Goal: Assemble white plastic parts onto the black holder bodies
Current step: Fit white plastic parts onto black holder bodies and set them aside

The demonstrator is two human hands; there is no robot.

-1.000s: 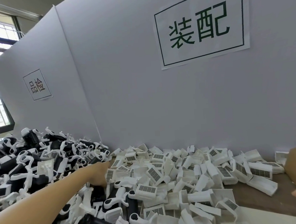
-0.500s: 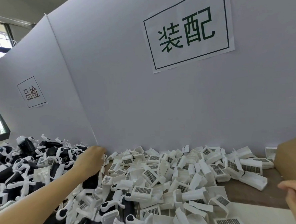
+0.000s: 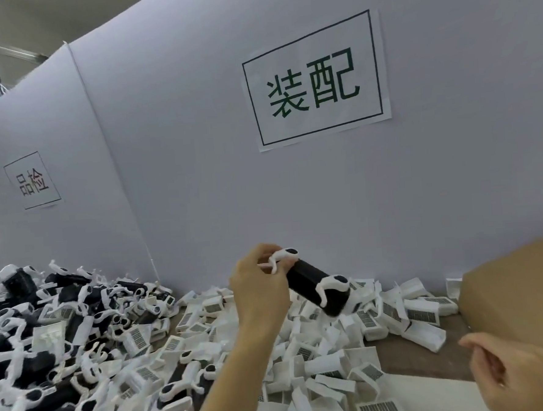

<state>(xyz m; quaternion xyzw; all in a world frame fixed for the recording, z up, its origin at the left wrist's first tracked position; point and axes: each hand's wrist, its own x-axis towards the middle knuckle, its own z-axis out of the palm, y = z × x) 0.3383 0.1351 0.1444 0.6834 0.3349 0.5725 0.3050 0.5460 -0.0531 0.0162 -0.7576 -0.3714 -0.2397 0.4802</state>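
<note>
My left hand [image 3: 258, 284] grips one end of a black holder body [image 3: 315, 287] and holds it in the air above the pile, tilted down to the right. White clips sit at both ends of that body. My right hand [image 3: 512, 373] hovers at the lower right with loosely curled fingers, holding nothing. A heap of loose white plastic parts [image 3: 336, 354] with barcode labels covers the table below. At the left lies a pile of black holder bodies with white clips [image 3: 49, 330].
A white partition wall [image 3: 198, 178] with two paper signs stands right behind the piles. A brown cardboard box [image 3: 517, 292] sits at the right on the wooden table [image 3: 410, 359]. A white sheet lies at the front edge.
My left hand has lifted a black holder body out of the left pile and carried it up and to the right. My right hand has come further into view.
</note>
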